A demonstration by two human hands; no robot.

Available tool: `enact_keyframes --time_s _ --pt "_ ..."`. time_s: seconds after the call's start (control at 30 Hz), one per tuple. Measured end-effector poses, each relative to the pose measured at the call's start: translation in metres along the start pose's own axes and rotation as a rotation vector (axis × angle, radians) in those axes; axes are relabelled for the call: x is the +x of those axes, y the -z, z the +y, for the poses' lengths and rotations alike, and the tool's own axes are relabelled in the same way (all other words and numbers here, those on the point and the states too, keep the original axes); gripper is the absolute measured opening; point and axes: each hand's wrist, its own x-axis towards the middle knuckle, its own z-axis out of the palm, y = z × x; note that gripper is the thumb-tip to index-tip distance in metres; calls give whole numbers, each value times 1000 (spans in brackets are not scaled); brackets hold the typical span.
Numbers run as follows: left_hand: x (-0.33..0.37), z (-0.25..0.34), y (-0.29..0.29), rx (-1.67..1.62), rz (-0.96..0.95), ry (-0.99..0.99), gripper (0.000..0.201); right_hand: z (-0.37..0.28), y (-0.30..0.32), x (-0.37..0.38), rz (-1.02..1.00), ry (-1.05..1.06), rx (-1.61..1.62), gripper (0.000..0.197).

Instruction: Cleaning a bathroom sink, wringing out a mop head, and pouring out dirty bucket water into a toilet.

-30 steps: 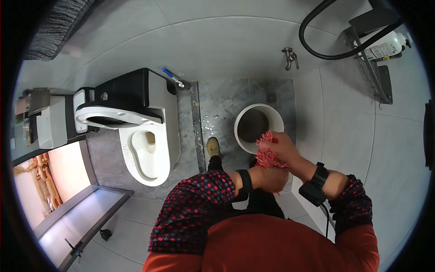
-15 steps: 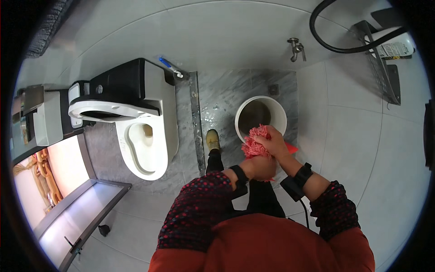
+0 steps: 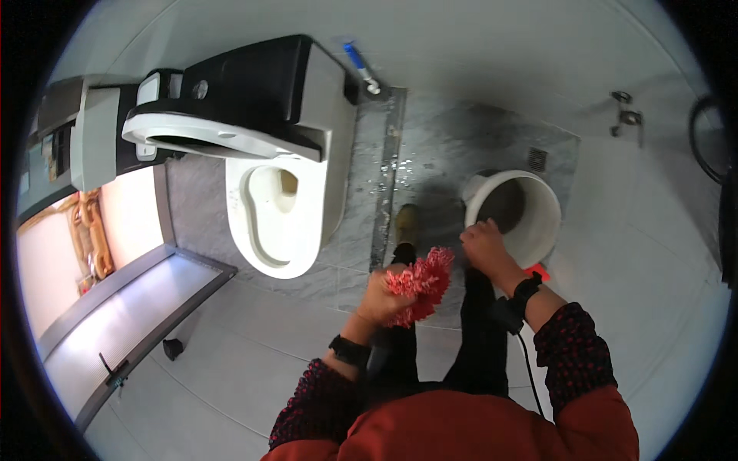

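Note:
My left hand (image 3: 382,298) is closed round a shaggy pink-red chenille cloth (image 3: 427,286), held bunched up left of the bucket and above my legs. My right hand (image 3: 487,247) has curled fingers at the near-left rim of a round white bucket (image 3: 544,246). Whether those fingers grip the rim is hard to see. Inside the bucket shows a dark grey area, perhaps water. A small red piece (image 3: 540,272) pokes out by the bucket's near side, mostly hidden. Both wrists wear black bands.
To the left stands a white toilet (image 3: 274,261), seat raised. A blue-and-white brush (image 3: 361,67) leans on the far wall. Wet grey tiles hold a drain grate (image 3: 537,159). A tap (image 3: 628,115) juts from the wall. A framed door (image 3: 138,323) stands at lower left.
Both hands held the cloth together over the bucket's near rim; now they are apart. My left hand has carried the cloth leftward, and my right has let it go. The view has shifted left.

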Motion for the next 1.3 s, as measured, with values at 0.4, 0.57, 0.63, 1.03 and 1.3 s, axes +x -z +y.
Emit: enact_keyframes --time_s 0.4,0.57,0.63,1.03,1.3 --pt "-14 -52 20 -209 151 352 29 57 -100 105 -132 -42 -473 30" --pt "-10 -46 20 -282 119 385 36 34 -65 84 -81 98 -272 29" --pt "-8 -44 17 -296 107 397 44 33 -51 63 -54 105 -215 29" --pt "-8 -23 0 -456 200 388 31 43 -18 -68 -203 -543 264 38" --pt "-62 0 -26 -737 385 250 34 88 -33 -143 104 -291 448 42"
